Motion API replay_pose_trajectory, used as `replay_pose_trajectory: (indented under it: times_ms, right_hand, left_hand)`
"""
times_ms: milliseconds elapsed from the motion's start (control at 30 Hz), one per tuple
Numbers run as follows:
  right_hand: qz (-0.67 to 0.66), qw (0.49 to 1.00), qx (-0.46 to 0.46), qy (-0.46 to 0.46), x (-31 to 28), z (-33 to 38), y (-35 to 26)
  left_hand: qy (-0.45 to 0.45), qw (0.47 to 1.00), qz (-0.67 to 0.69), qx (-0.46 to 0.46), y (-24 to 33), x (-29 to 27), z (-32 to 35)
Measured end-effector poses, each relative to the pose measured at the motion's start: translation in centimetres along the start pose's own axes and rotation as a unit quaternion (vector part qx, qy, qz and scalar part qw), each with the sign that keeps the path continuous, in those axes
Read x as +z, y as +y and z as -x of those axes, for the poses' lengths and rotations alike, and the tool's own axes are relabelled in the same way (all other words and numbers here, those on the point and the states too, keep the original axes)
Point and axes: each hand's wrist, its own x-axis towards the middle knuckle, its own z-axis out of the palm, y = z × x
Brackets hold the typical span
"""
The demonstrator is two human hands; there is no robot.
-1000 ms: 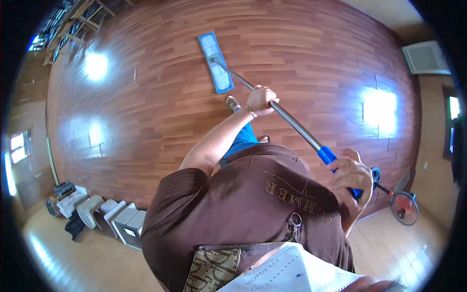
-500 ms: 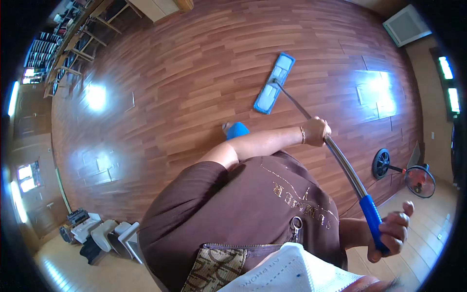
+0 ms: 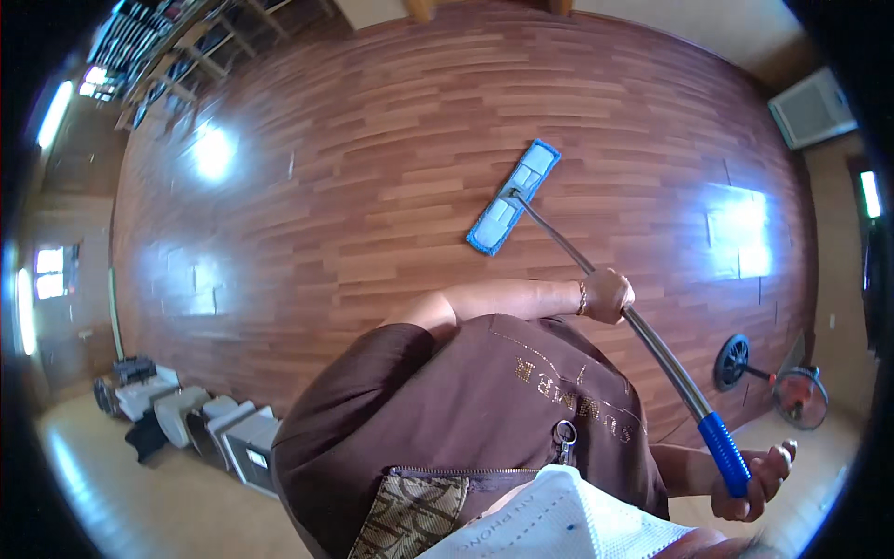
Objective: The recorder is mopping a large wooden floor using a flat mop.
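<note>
A person's left hand (image 3: pixel 609 296), a bracelet (image 3: pixel 583 298) at its wrist, closes around the silver metal pole (image 3: pixel 666 359) of a flat mop, while the right hand (image 3: pixel 756 483) cups the pole's blue ribbed grip (image 3: pixel 724 455) loosely, its fingers half curled and their tips clear of the grip. Ahead of the body, the mop's blue-fringed rectangular head (image 3: pixel 501 216) lies slantwise on a reddish-brown wood-plank floor (image 3: pixel 400 168), with bare boards all around it. The mopping appears to be under way, but to anyone watching from the room, no line parts wiped planks from unwiped ones; how much is done and how much is left cannot be told. Off to the person's right stands what looks like a fan with a round caged head (image 3: pixel 801 398), near a black disc-shaped base (image 3: pixel 732 361); beyond sits a white boxy unit (image 3: pixel 812 107). To the left, a row of white and grey boxy items (image 3: pixel 177 416) lines the floor's edge, their kind uncertain. The person's brown short-sleeved shirt (image 3: pixel 447 401) hides the legs and feet, the white mask (image 3: pixel 559 522) is cut off below, glare washes out patches of floor, and the wooden furniture (image 3: pixel 200 47) at upper left blurs toward the dark rim.
</note>
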Motion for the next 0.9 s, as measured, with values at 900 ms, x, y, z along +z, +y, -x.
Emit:
replay_pose_trajectory:
  times_ms: [900]
  right_hand:
    - [-0.642,0.649,0.118,-0.390,30.2,2.4,-12.7]
  left_hand:
    - [0.468,0.843,0.082,-0.251,-19.3,5.9,40.8]
